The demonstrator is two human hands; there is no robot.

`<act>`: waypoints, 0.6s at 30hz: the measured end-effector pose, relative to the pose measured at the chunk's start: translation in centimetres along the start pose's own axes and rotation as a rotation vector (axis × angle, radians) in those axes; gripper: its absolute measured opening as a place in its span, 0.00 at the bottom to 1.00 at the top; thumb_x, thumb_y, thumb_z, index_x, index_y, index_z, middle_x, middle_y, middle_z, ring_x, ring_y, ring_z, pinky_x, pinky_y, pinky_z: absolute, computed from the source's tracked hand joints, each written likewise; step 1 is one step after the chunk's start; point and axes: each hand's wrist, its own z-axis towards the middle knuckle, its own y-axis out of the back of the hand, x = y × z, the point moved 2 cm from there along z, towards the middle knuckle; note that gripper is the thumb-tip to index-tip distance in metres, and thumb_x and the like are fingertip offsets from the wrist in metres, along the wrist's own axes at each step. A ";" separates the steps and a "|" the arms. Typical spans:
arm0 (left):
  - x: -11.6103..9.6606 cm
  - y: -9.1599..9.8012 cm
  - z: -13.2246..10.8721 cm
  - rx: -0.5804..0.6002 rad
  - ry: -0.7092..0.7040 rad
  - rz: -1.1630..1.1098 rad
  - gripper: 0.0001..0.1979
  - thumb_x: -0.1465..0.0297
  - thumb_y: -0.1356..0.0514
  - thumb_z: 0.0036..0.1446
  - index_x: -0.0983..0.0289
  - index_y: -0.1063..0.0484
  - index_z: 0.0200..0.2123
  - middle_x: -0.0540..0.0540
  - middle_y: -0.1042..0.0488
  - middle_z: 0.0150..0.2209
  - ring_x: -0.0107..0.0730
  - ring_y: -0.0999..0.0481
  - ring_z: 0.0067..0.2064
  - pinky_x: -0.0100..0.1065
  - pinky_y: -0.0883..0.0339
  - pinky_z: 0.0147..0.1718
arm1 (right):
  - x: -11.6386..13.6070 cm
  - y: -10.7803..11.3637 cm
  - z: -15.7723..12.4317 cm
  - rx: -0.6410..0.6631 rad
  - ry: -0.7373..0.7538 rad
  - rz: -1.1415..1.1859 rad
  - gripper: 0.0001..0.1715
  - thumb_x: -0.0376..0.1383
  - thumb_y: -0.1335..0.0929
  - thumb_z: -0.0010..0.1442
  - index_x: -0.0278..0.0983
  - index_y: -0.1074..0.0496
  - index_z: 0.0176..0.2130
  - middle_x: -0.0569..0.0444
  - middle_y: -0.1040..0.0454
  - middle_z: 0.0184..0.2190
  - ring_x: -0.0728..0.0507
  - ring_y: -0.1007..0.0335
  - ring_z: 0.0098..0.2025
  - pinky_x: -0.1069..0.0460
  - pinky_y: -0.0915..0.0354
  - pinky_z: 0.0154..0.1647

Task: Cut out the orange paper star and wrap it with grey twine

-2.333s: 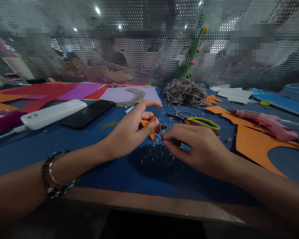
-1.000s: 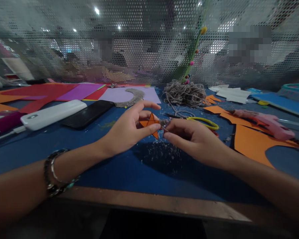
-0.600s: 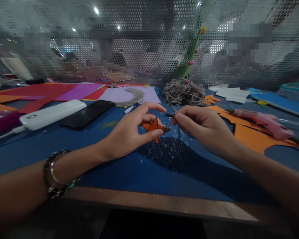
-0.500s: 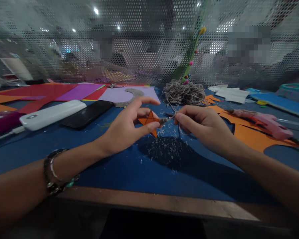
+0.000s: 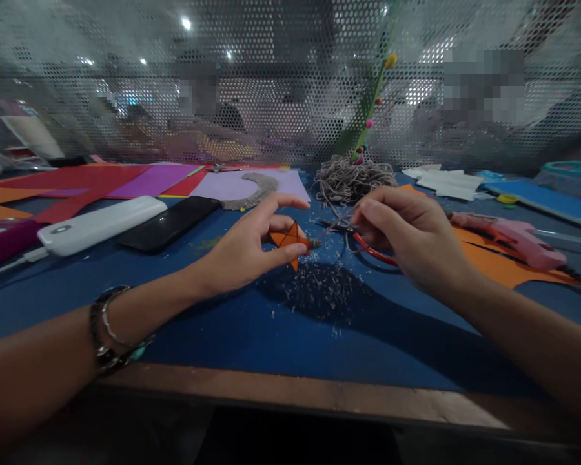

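Note:
My left hand [image 5: 239,252] pinches an orange paper star [image 5: 292,242] between thumb and fingers. One point of the star, facing right, is wrapped in grey yarn. To the right, my right hand [image 5: 411,232] has thumb and forefinger closed on a strand of grey yarn [image 5: 339,224]. Under that hand lie scissors with red handles [image 5: 374,250], partly hidden by the fingers. Behind them is a tangled heap of grey yarn [image 5: 353,182]. Small pale scraps are scattered over the blue tabletop [image 5: 252,339] below the star.
On the left lie a white device [image 5: 104,223], a black phone-like slab [image 5: 174,223] and coloured sheets [image 5: 91,181]. A grey-covered crescent [image 5: 256,192] rests on lilac paper. At right, a pink glue gun [image 5: 513,239] lies on orange sheets [image 5: 489,261]. A perforated screen [image 5: 281,84] stands behind.
My right hand has moved right, away from the star, with the yarn strand in its fingers. The scissors' red handles have come into view. My left hand stays nearly in place.

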 end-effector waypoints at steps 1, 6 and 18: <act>-0.1 0.0 0.0 0.004 -0.004 -0.013 0.19 0.75 0.43 0.52 0.65 0.45 0.46 0.47 0.31 0.28 0.22 0.28 0.28 0.24 0.34 0.28 | -0.2 0.1 0.1 -0.020 -0.013 -0.009 0.12 0.35 0.39 0.57 0.37 0.35 0.23 0.58 0.42 0.16 0.53 0.47 0.19 0.56 0.50 0.17; -0.2 0.5 0.2 -0.133 0.039 -0.062 0.19 0.74 0.42 0.50 0.65 0.44 0.45 0.47 0.31 0.27 0.24 0.27 0.30 0.25 0.33 0.29 | -0.9 0.5 0.7 -0.063 -0.075 -0.092 0.14 0.32 0.38 0.55 0.36 0.38 0.19 0.59 0.43 0.14 0.53 0.49 0.17 0.56 0.51 0.16; 1.1 1.5 0.6 -0.276 0.112 0.121 0.22 0.71 0.41 0.49 0.65 0.43 0.47 0.51 0.29 0.29 0.29 0.26 0.31 0.31 0.33 0.31 | -1.4 0.7 1.0 -0.125 -0.115 0.029 0.14 0.28 0.37 0.51 0.36 0.36 0.17 0.60 0.43 0.13 0.55 0.50 0.16 0.57 0.53 0.16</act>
